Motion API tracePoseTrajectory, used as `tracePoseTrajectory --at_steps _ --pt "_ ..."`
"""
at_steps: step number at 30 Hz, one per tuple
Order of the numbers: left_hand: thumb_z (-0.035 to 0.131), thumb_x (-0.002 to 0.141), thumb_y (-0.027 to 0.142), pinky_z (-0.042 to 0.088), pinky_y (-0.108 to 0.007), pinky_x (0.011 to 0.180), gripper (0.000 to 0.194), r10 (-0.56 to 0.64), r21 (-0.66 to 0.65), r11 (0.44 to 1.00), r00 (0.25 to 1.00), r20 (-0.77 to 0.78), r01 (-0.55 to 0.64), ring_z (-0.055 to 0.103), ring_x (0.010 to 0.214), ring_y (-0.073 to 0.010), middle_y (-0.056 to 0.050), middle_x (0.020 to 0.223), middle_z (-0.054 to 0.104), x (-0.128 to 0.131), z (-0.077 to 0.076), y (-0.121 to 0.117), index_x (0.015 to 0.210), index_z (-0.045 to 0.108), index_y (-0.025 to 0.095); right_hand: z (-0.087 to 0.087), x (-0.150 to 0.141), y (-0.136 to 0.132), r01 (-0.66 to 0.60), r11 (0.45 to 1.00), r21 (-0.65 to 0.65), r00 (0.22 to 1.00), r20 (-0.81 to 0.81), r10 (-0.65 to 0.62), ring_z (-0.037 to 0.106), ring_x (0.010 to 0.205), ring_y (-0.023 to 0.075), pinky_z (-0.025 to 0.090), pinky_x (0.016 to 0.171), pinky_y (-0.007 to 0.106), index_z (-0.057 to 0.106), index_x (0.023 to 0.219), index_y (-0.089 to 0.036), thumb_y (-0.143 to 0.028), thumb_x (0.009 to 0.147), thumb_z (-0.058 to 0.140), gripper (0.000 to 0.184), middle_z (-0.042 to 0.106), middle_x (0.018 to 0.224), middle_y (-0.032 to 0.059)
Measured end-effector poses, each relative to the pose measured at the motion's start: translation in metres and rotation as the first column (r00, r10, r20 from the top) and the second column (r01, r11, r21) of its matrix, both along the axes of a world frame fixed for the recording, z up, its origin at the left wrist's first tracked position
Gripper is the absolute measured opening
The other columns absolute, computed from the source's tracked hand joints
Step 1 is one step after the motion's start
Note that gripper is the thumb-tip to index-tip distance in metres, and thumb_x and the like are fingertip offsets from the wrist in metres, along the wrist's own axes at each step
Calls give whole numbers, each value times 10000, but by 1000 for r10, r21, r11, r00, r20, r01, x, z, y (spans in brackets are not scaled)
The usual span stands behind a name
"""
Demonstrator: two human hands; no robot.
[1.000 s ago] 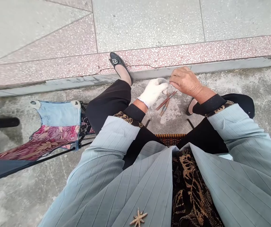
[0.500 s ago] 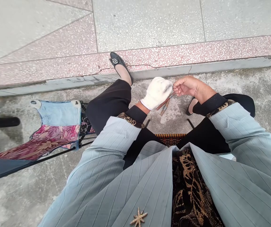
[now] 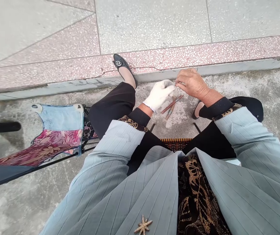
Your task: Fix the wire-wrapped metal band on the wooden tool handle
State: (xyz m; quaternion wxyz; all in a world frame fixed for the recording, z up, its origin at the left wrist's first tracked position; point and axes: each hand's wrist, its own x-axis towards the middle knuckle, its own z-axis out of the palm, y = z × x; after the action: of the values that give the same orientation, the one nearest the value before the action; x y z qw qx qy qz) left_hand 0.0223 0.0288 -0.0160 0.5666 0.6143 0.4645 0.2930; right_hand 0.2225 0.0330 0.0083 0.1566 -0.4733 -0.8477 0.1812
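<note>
Rough concrete ground [image 3: 240, 88] runs up to a pink terrazzo curb [image 3: 154, 62], and thin brown sticks [image 3: 171, 107] lie on it just below my hands, a little back from the curb's edge. My left hand [image 3: 158, 94], in a white knit glove, is bunched narrow, its fingertips just beside the pinched fingers of my bare right hand [image 3: 191, 84]; I cannot tell whether they hold anything. To my left stands a folding seat of patched denim and floral fabric [image 3: 56, 140], and an orange-and-black woven edge [image 3: 176, 144] shows between my knees.
</note>
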Motion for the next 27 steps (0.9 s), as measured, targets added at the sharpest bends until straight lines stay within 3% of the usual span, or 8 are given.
tracePoseTrajectory --at_steps 7,9,11,13,14,16,20,27 --pt "547 890 251 513 -359 864 181 -20 305 939 910 -413 159 661 866 -214 -62 889 732 -3 9 1 926 702 166 -1 -6 -1 122 961 -250 973 -162 -166 593 910 246 444 960 457 716 821 -176 -276 956 609 200 695 940 92" --pt "527 912 241 507 -398 921 199 5 387 893 855 -518 228 672 916 -245 -86 900 729 -2 7 0 941 710 166 -2 -10 -2 189 859 -475 903 -260 -342 573 777 195 491 841 391 675 736 -175 -267 912 663 199 665 804 64" --pt "525 930 248 492 -436 986 203 14 443 844 813 -582 303 675 988 -275 -107 927 725 -1 5 -1 951 712 169 -1 -14 -4 163 673 -721 794 -309 -523 524 652 154 495 713 336 623 667 -180 -247 870 696 226 613 680 39" --pt "532 935 256 486 -445 1012 202 18 453 836 809 -588 310 671 1029 -283 -113 959 727 0 3 -2 970 712 171 2 -15 -4 80 506 -859 722 -300 -624 491 584 137 488 645 318 588 631 -186 -237 846 706 250 585 623 31" --pt "535 936 260 494 -432 997 204 19 435 856 824 -566 279 672 1020 -274 -109 967 732 0 3 -3 984 712 171 3 -15 -3 68 486 -871 714 -298 -634 495 581 137 493 645 321 592 635 -185 -240 850 702 248 590 628 34" --pt "524 939 263 515 -386 924 220 20 356 918 876 -483 176 672 945 -238 -88 944 742 0 4 -2 1002 712 166 6 -13 -2 147 604 -784 751 -309 -584 533 633 148 515 708 336 641 697 -174 -243 874 692 196 630 702 46" --pt "522 933 296 513 -319 805 235 -15 182 981 954 -300 72 644 820 -185 -60 877 744 -2 6 1 960 705 151 7 -6 2 217 929 -300 925 -240 -293 593 814 170 497 893 376 732 914 -170 -169 871 691 60 699 1001 62" --pt "543 866 298 489 -330 821 258 -141 196 952 907 -396 234 647 853 -210 -59 898 754 -2 5 4 933 735 138 3 -1 0 5 983 -182 997 74 9 607 887 228 407 859 373 730 897 -166 -219 912 626 118 715 993 97"
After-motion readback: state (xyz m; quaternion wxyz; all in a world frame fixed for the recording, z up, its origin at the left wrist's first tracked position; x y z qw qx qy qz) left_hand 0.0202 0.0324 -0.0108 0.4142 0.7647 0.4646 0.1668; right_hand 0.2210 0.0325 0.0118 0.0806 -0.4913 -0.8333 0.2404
